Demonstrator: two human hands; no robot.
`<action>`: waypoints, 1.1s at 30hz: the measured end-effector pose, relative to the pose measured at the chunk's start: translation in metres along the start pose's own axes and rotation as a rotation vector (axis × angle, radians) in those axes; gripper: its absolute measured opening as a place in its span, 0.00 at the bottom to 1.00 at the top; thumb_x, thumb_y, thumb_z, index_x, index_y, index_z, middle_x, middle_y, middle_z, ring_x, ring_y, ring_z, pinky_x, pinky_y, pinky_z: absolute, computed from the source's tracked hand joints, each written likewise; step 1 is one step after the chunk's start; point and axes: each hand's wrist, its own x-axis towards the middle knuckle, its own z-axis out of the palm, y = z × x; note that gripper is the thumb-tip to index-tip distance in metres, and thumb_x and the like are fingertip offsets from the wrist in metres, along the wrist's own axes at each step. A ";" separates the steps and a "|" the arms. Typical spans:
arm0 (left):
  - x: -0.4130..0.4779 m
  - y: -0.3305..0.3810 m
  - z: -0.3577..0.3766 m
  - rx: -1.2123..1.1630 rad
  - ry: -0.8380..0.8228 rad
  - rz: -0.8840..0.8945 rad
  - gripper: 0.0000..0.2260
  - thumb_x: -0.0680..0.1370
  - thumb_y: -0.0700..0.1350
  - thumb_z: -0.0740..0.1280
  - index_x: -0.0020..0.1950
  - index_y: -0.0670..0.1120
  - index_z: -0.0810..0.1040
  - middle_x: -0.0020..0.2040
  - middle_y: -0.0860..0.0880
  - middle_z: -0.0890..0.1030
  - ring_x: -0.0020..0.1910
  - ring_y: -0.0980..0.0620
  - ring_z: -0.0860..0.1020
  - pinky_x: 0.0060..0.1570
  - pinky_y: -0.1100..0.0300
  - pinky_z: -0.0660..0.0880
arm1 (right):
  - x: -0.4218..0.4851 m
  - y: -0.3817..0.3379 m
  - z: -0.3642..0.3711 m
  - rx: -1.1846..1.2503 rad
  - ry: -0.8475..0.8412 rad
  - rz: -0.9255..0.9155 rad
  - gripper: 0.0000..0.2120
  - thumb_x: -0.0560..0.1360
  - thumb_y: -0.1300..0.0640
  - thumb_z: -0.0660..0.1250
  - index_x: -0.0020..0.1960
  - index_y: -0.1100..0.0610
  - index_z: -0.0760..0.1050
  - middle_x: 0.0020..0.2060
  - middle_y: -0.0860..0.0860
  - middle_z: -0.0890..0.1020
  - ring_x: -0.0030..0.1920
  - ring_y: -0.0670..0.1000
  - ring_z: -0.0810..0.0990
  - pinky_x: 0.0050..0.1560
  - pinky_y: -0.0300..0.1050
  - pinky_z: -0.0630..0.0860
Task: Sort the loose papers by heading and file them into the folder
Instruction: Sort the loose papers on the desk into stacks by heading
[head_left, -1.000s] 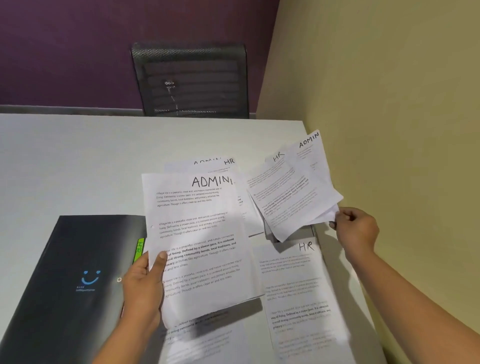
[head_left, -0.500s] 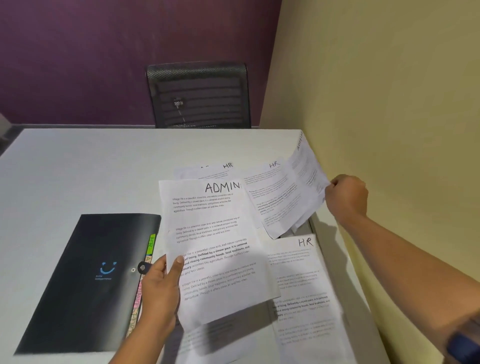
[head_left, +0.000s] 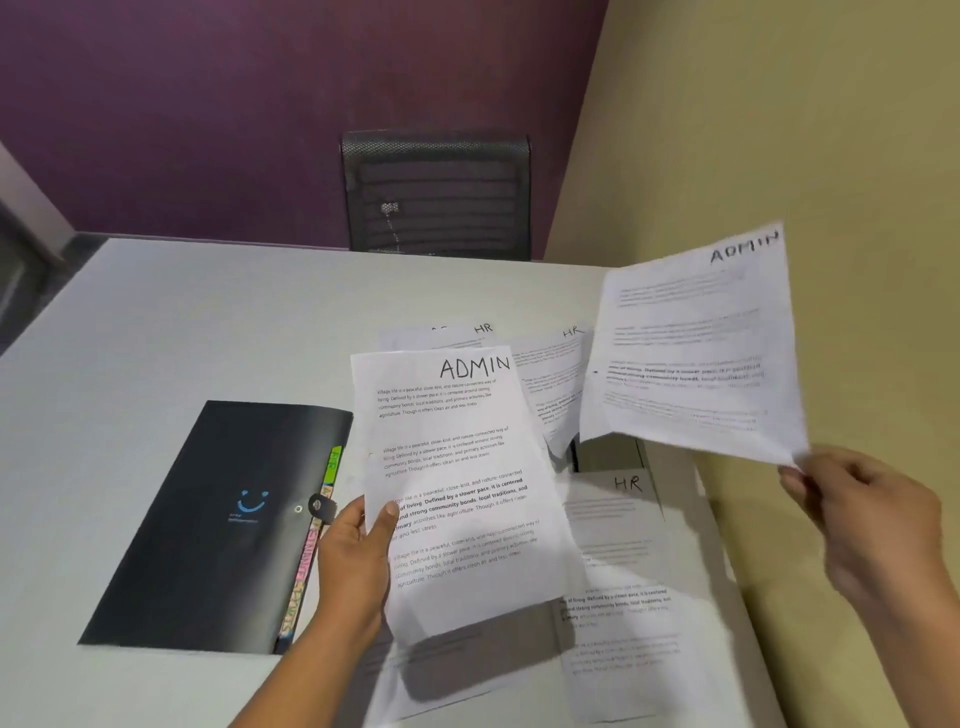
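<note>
- Folder (head_left: 208, 519): black, closed, flat on the pale desk (head_left: 156, 338). Strap (head_left: 322, 506) snapped at its right edge; coloured index tabs (head_left: 306, 571) show along that same edge.
- Left hand (head_left: 358, 561): just right of the folder's strap. Fingers (head_left: 349, 519) grasp the left edge of an ADMIN sheet (head_left: 457, 483), thumb pressed on the printed face. The sheet is lifted off the desk and tilted, its left edge close beside the folder.
- Right hand (head_left: 867, 525): far right of the folder, blurred. Its fingers pinch the lower right corner of a 2nd ADMIN sheet (head_left: 691, 353), held in the air, higher than the folder and well to its right.
- HR sheets (head_left: 618, 545): loose on the desk right of the folder, 3 headings readable, 1 near and 2 farther back. More pages lie under the left hand's sheet, headings hidden.
- Chair (head_left: 441, 197): dark mesh back, beyond the folder at the desk's far side.
</note>
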 end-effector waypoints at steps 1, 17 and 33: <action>-0.001 -0.001 0.001 0.001 0.005 -0.011 0.09 0.80 0.36 0.65 0.54 0.47 0.81 0.51 0.48 0.86 0.49 0.49 0.84 0.42 0.60 0.82 | -0.014 0.006 -0.004 0.032 -0.034 0.051 0.06 0.76 0.69 0.66 0.42 0.62 0.78 0.33 0.52 0.82 0.26 0.39 0.80 0.35 0.27 0.77; -0.013 0.002 0.003 0.023 -0.127 -0.127 0.12 0.77 0.36 0.69 0.60 0.44 0.79 0.55 0.44 0.85 0.54 0.40 0.83 0.57 0.41 0.78 | -0.084 0.070 0.009 -0.219 -0.571 0.325 0.09 0.76 0.60 0.70 0.56 0.55 0.80 0.51 0.55 0.85 0.46 0.53 0.84 0.49 0.46 0.79; -0.026 0.012 0.008 0.051 -0.260 -0.234 0.11 0.83 0.47 0.61 0.61 0.47 0.79 0.55 0.47 0.85 0.53 0.47 0.84 0.49 0.54 0.80 | -0.070 0.090 0.067 -0.157 -0.768 0.317 0.19 0.73 0.79 0.64 0.58 0.63 0.78 0.49 0.56 0.86 0.44 0.49 0.87 0.39 0.38 0.82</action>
